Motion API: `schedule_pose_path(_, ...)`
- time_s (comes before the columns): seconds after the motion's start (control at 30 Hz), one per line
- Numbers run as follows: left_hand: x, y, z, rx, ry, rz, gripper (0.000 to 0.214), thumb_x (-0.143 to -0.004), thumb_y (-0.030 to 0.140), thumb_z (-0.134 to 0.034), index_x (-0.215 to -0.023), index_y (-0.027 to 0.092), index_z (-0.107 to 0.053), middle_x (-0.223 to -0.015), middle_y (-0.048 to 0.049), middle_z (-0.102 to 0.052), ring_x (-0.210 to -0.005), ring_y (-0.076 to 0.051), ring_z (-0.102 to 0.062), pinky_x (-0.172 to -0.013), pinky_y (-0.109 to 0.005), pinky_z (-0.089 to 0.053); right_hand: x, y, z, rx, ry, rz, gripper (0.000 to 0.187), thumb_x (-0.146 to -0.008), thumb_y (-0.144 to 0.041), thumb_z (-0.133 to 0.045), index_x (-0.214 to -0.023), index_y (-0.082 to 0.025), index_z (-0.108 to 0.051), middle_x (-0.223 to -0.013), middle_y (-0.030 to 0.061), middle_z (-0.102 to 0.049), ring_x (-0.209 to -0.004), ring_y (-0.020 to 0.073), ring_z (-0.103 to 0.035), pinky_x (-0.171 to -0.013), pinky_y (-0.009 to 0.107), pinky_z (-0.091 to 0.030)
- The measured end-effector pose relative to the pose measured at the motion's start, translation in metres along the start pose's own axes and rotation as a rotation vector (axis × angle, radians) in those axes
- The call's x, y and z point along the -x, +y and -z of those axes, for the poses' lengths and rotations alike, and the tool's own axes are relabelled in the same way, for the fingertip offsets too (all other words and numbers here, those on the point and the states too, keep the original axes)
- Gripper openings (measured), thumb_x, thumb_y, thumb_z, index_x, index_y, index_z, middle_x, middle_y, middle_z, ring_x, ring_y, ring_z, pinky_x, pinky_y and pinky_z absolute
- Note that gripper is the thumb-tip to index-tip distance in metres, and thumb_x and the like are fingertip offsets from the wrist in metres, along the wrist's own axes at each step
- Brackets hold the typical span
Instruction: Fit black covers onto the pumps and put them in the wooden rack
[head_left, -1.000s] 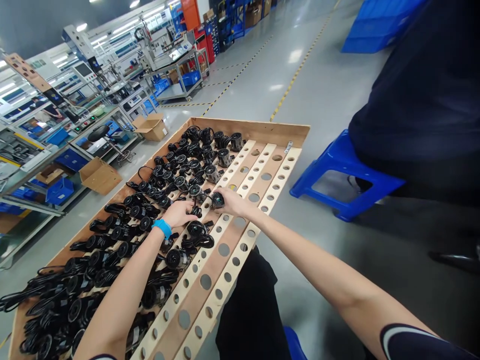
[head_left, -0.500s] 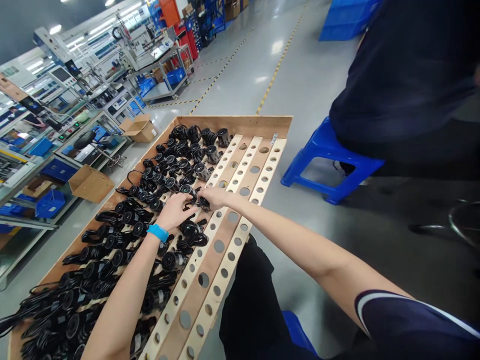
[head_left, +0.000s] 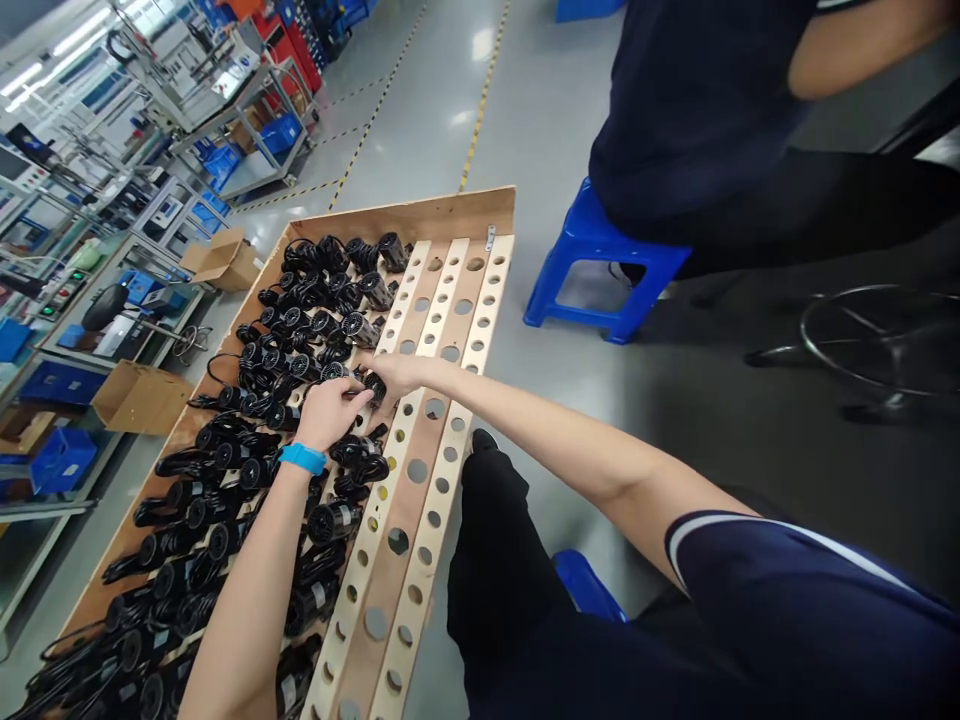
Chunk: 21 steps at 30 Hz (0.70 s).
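A long wooden tray lies on the floor, its left part packed with several black motor-like parts trailing cords. Light wooden slats with round holes fill its right part. My left hand, with a blue wristband, curls over the black parts at the tray's middle. My right hand reaches from the right and pinches one small black part at the edge of the first holed slat. The two hands nearly touch.
Another person in dark clothes sits on a blue plastic stool to the upper right. A round metal chair base stands far right. Cardboard boxes and metal workbenches with blue bins line the left side.
The view has swung down and right, so the tray sits further left. Both hands stay together at the tray's middle, the right keeping its hold on the black part.
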<state>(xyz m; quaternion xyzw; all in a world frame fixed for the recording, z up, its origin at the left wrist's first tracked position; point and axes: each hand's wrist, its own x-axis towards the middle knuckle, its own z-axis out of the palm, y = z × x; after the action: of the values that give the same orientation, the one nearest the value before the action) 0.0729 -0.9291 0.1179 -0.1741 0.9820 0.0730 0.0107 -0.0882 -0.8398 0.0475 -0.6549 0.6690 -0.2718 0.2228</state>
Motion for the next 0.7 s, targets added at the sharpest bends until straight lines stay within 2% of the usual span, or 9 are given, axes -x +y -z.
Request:
schedule_pose_path(0.03, -0.004, 0.006, 0.000, -0.082, 0.008, 0.022, 0.039, -0.089, 0.053, -0.061, -0.106, 0.019, -0.071, -0.101, -0.0080, -0.076, -0.095, -0.026, -0.070, -0.084, -0.034, -0.051, 0.006, 0.005, 0.002, -0.064, 0.033, -0.005, 0.092, -0.054, -0.039, -0.094, -0.134, -0.013, -0.054, -0.125, 0.0152, -0.065, -0.111, 0.0307, -0.064, -0.090, 0.033, -0.051)
schedule_pose_path(0.1, -0.014, 0.019, -0.002, -0.250, -0.005, 0.069, 0.055, -0.084, 0.065, -0.061, -0.110, 0.017, -0.069, -0.099, -0.0109, -0.075, -0.095, -0.030, -0.070, -0.083, -0.037, -0.051, 0.021, 0.014, 0.005, -0.165, 0.135, -0.040, 0.082, -0.063, -0.035, -0.090, -0.133, -0.012, -0.055, -0.125, 0.0161, -0.065, -0.109, 0.0290, -0.065, -0.087, 0.034, -0.052)
schedule_pose_path(0.17, -0.024, 0.031, -0.006, -0.410, -0.079, 0.090, 0.065, -0.082, 0.074, -0.056, -0.106, 0.014, -0.068, -0.096, -0.0152, -0.074, -0.093, -0.034, -0.071, -0.079, -0.038, -0.051, 0.043, 0.021, 0.005, -0.265, 0.266, -0.087, 0.061, -0.073, -0.030, -0.083, -0.127, -0.012, -0.060, -0.121, 0.0151, -0.068, -0.104, 0.0257, -0.066, -0.085, 0.033, -0.053)
schedule_pose_path(0.27, -0.034, 0.041, -0.011, -0.549, -0.181, 0.076, 0.063, -0.086, 0.071, -0.052, -0.097, 0.011, -0.068, -0.093, -0.0197, -0.073, -0.091, -0.035, -0.071, -0.076, -0.037, -0.050, 0.085, 0.030, -0.007, -0.358, 0.419, -0.161, 0.031, -0.085, -0.023, -0.070, -0.114, -0.012, -0.067, -0.110, 0.0122, -0.071, -0.097, 0.0220, -0.067, -0.082, 0.032, -0.054)
schedule_pose_path(0.4, -0.036, 0.035, -0.012, -0.537, -0.177, -0.030, 0.050, -0.086, 0.061, -0.060, -0.102, 0.014, -0.068, -0.097, -0.0168, -0.073, -0.092, -0.033, -0.070, -0.076, -0.035, -0.050, 0.158, 0.046, -0.044, -0.425, 0.518, -0.239, 0.018, -0.090, -0.021, -0.059, -0.103, -0.015, -0.070, -0.099, 0.0083, -0.073, -0.088, 0.0198, -0.069, -0.082, 0.034, -0.055)
schedule_pose_path(0.47, -0.038, 0.029, -0.009, -0.491, -0.195, -0.053, 0.048, -0.085, 0.058, -0.062, -0.105, 0.015, -0.068, -0.099, -0.0161, -0.073, -0.093, -0.033, -0.070, -0.076, -0.034, -0.050, 0.198, 0.056, -0.069, -0.444, 0.549, -0.310, 0.018, -0.090, -0.025, -0.057, -0.099, -0.018, -0.071, -0.102, 0.0072, -0.073, -0.090, 0.0209, -0.069, -0.084, 0.035, -0.055)
schedule_pose_path(0.57, -0.046, 0.020, -0.005, -0.395, -0.257, -0.034, 0.049, -0.080, 0.060, -0.065, -0.101, 0.016, -0.070, -0.098, -0.0159, -0.074, -0.094, -0.034, -0.069, -0.075, -0.034, -0.050, 0.260, 0.068, -0.106, -0.453, 0.530, -0.493, 0.025, -0.090, -0.033, -0.052, -0.096, -0.020, -0.072, -0.102, 0.0084, -0.074, -0.090, 0.0230, -0.070, -0.084, 0.038, -0.056)
schedule_pose_path(0.7, -0.055, 0.015, 0.001, -0.355, -0.301, 0.001, 0.044, -0.077, 0.060, -0.069, -0.086, 0.017, -0.072, -0.086, -0.0122, -0.074, -0.086, -0.031, -0.071, -0.070, -0.031, -0.050, 0.333, 0.073, -0.146, -0.399, 0.480, -0.628, 0.031, -0.088, -0.040, -0.048, -0.095, -0.023, -0.073, -0.104, 0.0108, -0.075, -0.093, 0.0273, -0.071, -0.085, 0.042, -0.055)
